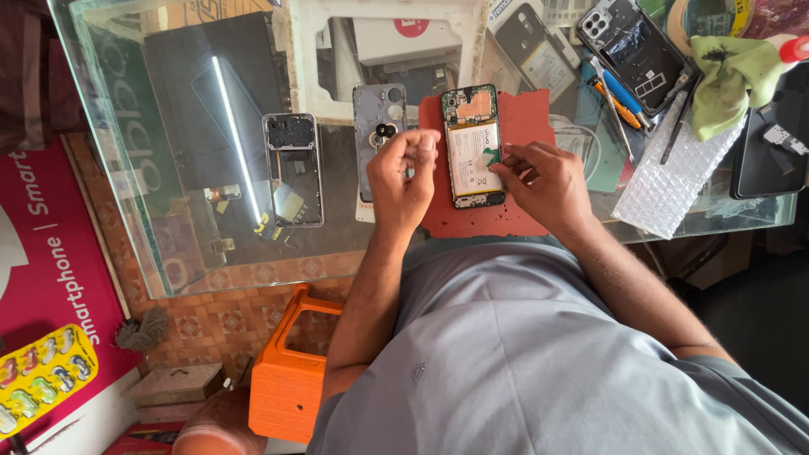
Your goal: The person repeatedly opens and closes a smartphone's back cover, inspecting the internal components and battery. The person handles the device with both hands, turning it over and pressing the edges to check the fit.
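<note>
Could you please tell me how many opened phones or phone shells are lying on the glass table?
4: opened phone on the red mat between both hands, grey back cover beside it, frame further left, black shell at the top right. Clutter may hide more.

One opened phone (473, 145), two phone frames (293, 168), two back covers (379, 135), one red mat (522, 168), one green cloth (731, 77), two hands (404, 177).

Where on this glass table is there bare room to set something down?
Bare glass lies left of the grey phone frame, out to the table's left edge. A strip lies between that frame and the left hand. Right of the red mat it is crowded with tools and bubble wrap.
</note>
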